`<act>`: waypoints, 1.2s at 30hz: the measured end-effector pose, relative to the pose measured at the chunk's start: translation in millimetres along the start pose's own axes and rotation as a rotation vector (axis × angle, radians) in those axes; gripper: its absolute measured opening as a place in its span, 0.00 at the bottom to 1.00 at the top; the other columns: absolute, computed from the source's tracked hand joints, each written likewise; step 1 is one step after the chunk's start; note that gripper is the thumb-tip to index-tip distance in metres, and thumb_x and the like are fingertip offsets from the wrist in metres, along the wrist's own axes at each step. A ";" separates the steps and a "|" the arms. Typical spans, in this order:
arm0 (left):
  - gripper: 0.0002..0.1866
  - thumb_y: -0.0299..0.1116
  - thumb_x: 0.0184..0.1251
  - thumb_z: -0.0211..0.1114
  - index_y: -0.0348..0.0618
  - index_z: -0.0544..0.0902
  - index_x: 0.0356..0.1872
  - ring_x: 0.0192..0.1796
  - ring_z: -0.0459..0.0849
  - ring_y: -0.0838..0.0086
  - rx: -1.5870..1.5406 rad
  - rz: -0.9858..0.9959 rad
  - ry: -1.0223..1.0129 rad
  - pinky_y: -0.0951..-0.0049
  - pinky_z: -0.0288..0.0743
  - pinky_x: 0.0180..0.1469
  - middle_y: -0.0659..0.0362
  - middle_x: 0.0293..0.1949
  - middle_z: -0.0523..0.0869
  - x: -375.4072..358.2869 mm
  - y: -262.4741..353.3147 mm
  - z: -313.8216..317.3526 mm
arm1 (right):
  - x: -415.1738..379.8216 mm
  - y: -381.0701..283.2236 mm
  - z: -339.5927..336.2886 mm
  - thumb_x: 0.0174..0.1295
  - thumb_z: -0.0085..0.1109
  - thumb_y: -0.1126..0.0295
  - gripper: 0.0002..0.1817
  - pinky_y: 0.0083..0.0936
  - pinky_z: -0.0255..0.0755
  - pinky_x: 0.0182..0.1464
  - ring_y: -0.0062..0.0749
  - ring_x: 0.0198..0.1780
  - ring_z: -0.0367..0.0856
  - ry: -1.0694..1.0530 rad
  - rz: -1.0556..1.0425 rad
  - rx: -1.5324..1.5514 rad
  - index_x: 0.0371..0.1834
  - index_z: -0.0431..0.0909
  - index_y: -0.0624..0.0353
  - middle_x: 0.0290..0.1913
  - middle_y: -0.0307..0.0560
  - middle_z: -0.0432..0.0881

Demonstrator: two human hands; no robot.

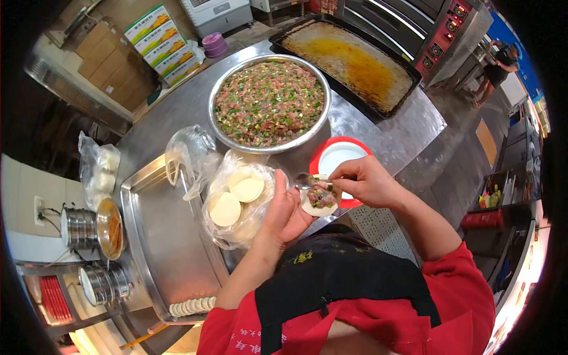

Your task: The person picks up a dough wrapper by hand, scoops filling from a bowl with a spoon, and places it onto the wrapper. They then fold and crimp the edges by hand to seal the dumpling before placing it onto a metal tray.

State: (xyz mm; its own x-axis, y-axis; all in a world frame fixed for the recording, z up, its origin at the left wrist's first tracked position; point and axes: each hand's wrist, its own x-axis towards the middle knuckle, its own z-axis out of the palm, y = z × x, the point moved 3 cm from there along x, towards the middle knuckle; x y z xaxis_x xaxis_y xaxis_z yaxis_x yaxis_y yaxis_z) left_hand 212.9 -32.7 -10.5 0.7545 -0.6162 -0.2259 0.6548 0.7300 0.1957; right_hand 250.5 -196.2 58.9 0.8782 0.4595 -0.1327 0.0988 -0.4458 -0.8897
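My left hand [286, 214] holds a round dumpling wrapper [309, 208] on its fingers, with its thumb raised. A mound of meat filling [321, 196] flecked with green lies on the wrapper. My right hand [370, 180] pinches a metal spoon [303, 181], whose bowl is at the filling's upper left. Left of my left hand, several pale round wrappers [225, 209] lie on a clear plastic bag [218, 236]. Beyond both hands stands a large steel bowl [326, 112] full of the same chopped filling. A red-rimmed white basin [322, 149] sits just behind my right hand.
At left lies a long metal tray [171, 236] with a row of folded dumplings [194, 306] at its near end. A black baking pan [408, 100] with yellow oil stands at the back right. A bag of white items [100, 177] is far left. Another person [502, 65] stands far right.
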 end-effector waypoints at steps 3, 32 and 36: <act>0.47 0.70 0.66 0.31 0.30 0.66 0.62 0.62 0.75 0.58 0.021 0.001 0.058 0.58 0.67 0.65 0.46 0.61 0.74 -5.0 1.3 -0.7 | 1.8 4.8 -5.1 0.56 0.57 0.76 0.07 0.24 0.71 0.31 0.22 0.28 0.78 -0.018 0.018 -0.004 0.33 0.82 0.67 0.26 0.48 0.83; 0.41 0.65 0.70 0.37 0.32 0.68 0.61 0.60 0.77 0.60 0.097 -0.043 0.150 0.58 0.70 0.63 0.47 0.58 0.77 15.5 -5.6 -18.4 | -19.1 23.6 -33.1 0.53 0.59 0.72 0.07 0.33 0.72 0.29 0.43 0.25 0.80 0.205 0.004 -0.224 0.34 0.82 0.61 0.25 0.54 0.81; 0.41 0.65 0.70 0.35 0.32 0.68 0.62 0.61 0.76 0.59 0.113 -0.066 0.166 0.58 0.70 0.63 0.46 0.59 0.76 19.0 -9.4 -17.0 | -13.4 19.5 -16.7 0.53 0.59 0.71 0.07 0.33 0.73 0.31 0.44 0.26 0.80 0.105 -0.054 -0.152 0.33 0.83 0.61 0.25 0.55 0.81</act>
State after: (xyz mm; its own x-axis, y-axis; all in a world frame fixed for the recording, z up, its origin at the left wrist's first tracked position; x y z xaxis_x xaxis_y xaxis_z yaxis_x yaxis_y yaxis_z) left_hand 220.4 -46.2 -32.8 0.6984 -0.5973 -0.3944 0.7103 0.6462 0.2791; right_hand 248.5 -223.9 50.7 0.9129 0.4069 -0.0328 0.2102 -0.5373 -0.8168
